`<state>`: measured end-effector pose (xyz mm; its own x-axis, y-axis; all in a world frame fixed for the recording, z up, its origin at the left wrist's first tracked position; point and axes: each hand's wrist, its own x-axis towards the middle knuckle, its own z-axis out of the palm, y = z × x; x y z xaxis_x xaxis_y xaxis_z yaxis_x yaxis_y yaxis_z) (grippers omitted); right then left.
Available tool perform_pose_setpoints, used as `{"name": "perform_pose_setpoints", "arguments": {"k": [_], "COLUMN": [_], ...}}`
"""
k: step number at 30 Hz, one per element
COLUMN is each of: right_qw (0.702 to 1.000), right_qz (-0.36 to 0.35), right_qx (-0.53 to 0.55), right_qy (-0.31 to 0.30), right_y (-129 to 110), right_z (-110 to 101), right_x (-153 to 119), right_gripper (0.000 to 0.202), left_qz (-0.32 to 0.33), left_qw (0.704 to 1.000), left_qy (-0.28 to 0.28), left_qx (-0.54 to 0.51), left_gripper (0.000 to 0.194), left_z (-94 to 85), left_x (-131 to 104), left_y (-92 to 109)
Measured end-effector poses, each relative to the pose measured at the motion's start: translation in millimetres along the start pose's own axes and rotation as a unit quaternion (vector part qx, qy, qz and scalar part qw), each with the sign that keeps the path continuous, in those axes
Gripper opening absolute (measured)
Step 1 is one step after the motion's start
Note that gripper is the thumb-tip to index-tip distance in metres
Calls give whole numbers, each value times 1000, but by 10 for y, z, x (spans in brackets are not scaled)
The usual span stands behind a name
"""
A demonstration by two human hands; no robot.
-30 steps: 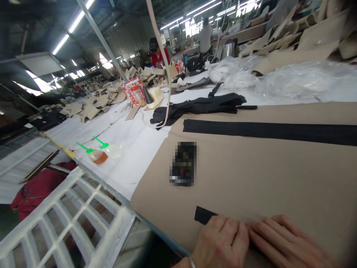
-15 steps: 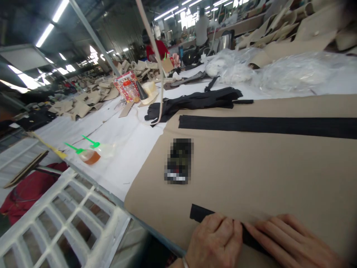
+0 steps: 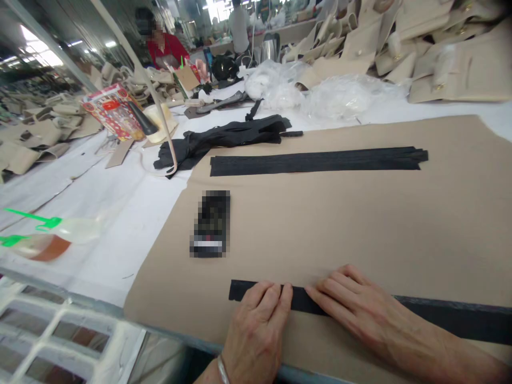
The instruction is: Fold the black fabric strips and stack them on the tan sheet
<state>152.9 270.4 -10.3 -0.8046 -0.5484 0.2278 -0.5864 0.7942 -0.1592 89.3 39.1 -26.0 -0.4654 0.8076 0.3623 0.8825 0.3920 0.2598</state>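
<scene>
A long black strip (image 3: 452, 318), which looks like fabric or leather, lies along the near edge of the brown sheet (image 3: 332, 224) and runs out of view on the right. My left hand (image 3: 258, 322) is closed on it near its left end, fingers bunched together; a bracelet is on the wrist. Lying over the strip to the right is my right hand (image 3: 352, 304), fingers stretched out and a fingertip touching it. The hand hides part of the strip. Farther back, a flat stack of black strips (image 3: 316, 161) rests on the same sheet.
A blurred-out dark phone-like object (image 3: 211, 224) lies left of centre. Behind are a heap of black strips (image 3: 232, 138), clear plastic bags (image 3: 340, 96) and beige pieces. Green-tipped bottles (image 3: 76, 226) lie left, near a white grille (image 3: 52, 330). A person in red (image 3: 166, 50) is beyond.
The view has swung right, so things on the table appear farther left and the stack's right end shows. Both hands remain at the strip; more of the right forearm is visible.
</scene>
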Motion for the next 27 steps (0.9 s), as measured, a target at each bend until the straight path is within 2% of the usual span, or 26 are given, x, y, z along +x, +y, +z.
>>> {"name": "perform_pose_setpoints", "arguments": {"k": [11, 20, 27], "right_qw": [1000, 1000, 999], "right_qz": [15, -12, -2], "right_qx": [23, -21, -38], "right_qy": [8, 15, 15], "right_y": [7, 9, 18], "right_z": [-59, -123, -136], "right_x": [2, 40, -107], "right_gripper": [33, 38, 39], "left_qz": [-10, 16, 37], "left_qw": [999, 997, 993], "left_qy": [-37, -63, -76], "left_qx": [-16, 41, 79], "left_gripper": [49, 50, 55], "left_z": [-18, -43, -45], "left_x": [43, 80, 97], "left_y": [3, 20, 40]}}
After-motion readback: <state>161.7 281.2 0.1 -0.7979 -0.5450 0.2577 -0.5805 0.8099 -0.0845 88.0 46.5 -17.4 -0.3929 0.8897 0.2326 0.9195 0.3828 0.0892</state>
